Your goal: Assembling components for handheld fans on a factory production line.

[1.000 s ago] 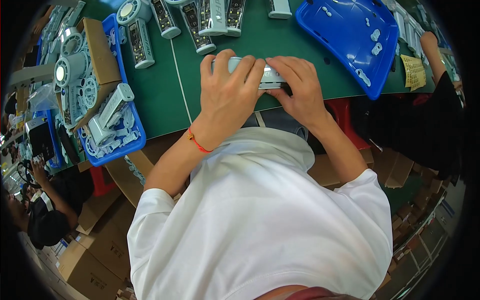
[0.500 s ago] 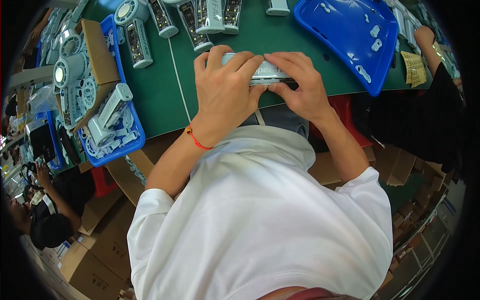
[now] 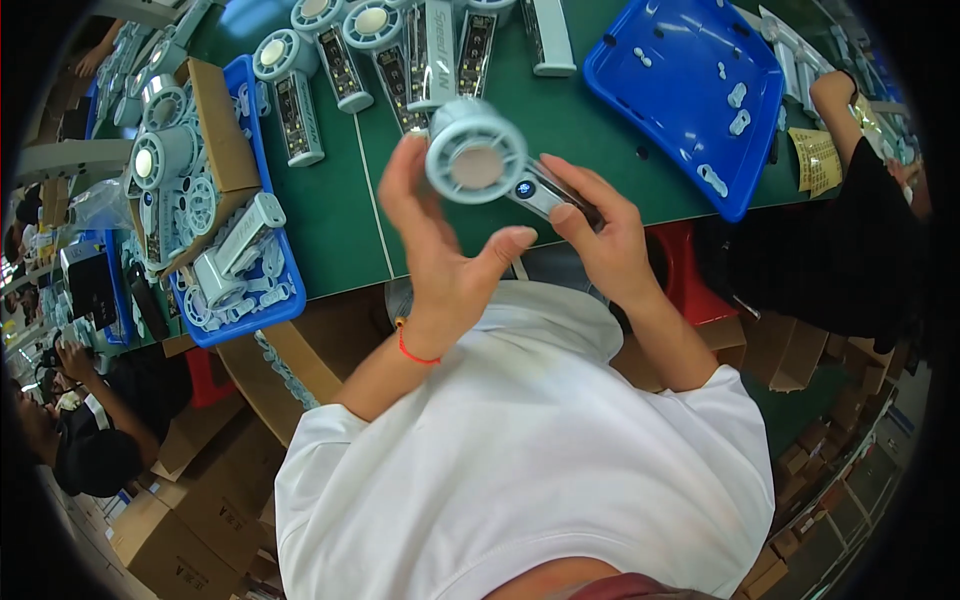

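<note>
A pale blue handheld fan [image 3: 478, 167] is held over the near edge of the green table, its round grille tilted up toward me. My right hand [image 3: 612, 240] grips its handle, thumb on top near a small round lit display. My left hand [image 3: 440, 270] is beside the fan head with fingers and thumb spread. Its fingertips are blurred at the head's left rim, and I cannot tell whether they touch it. Just beyond lie several similar fans [image 3: 432, 60] with circuit boards showing in some handles.
At left, a blue bin [image 3: 290, 300] holds pale parts and a cardboard box [image 3: 225, 130] of fan pieces. A blue tray [image 3: 665, 105] with several small parts is at right, near a yellow label sheet [image 3: 815, 160] and another person's arm [image 3: 845, 115].
The fan has turned so its round head and display now face up. My left hand has loosened from it and spread its fingers; my right hand still holds the handle.
</note>
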